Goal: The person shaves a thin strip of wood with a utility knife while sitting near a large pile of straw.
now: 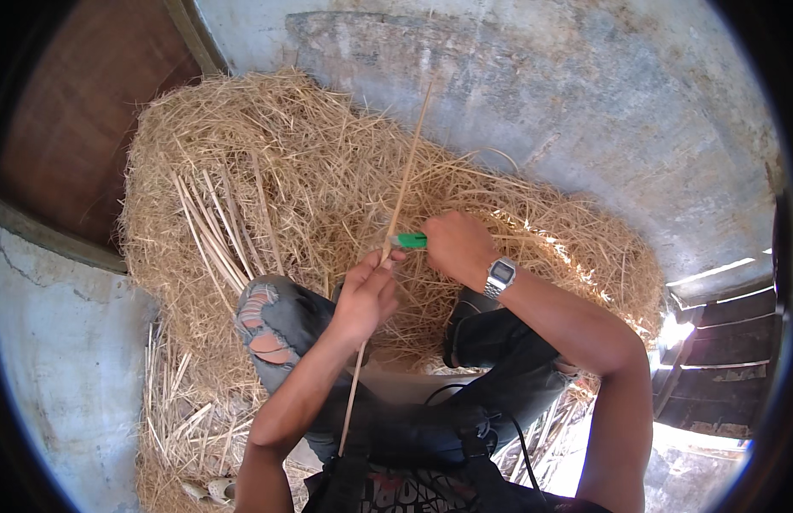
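Observation:
A long thin bamboo strip (pixel 405 184) runs upright through the middle of the view, its lower end passing down in front of my lap. Around its middle my left hand (pixel 363 295) is closed, thumb and fingers pinching the strip. My right hand (pixel 458 248) is wrapped round a green utility knife (pixel 411 240), just right of the strip. The knife's front end meets the strip right above my left fingers; its blade is too small to make out. On my right wrist sits a silver watch (pixel 500 275).
A heap of dry straw (pixel 302 162) spreads before me, with several split bamboo strips (pixel 212 227) lying on it to the left. More sticks (pixel 178 419) lie at the lower left. A grey wall (pixel 576 94) rises behind, and dark slats (pixel 725 350) stand at the right.

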Motion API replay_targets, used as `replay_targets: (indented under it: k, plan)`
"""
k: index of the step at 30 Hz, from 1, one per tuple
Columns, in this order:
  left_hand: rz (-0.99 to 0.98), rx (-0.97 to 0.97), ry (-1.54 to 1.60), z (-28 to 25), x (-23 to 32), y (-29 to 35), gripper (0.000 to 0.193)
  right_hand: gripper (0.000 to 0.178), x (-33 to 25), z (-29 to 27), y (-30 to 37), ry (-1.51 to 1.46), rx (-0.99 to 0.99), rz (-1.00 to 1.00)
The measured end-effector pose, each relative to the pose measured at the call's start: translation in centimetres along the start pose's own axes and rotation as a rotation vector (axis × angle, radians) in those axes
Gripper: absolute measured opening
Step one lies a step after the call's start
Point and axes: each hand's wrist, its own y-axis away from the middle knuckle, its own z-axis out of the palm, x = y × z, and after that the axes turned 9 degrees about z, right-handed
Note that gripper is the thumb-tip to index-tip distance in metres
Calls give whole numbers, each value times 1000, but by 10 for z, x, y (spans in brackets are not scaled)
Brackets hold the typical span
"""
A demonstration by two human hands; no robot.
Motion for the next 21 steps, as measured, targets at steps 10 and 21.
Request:
replay_targets:
  k: [10, 21]
  plan:
    - [-65, -75, -35, 4, -7, 9, 25, 13, 43, -12, -25, -50, 56, 142]
    - [-103, 10, 98, 8, 5, 6, 27, 15, 13, -1, -8, -31, 15, 63]
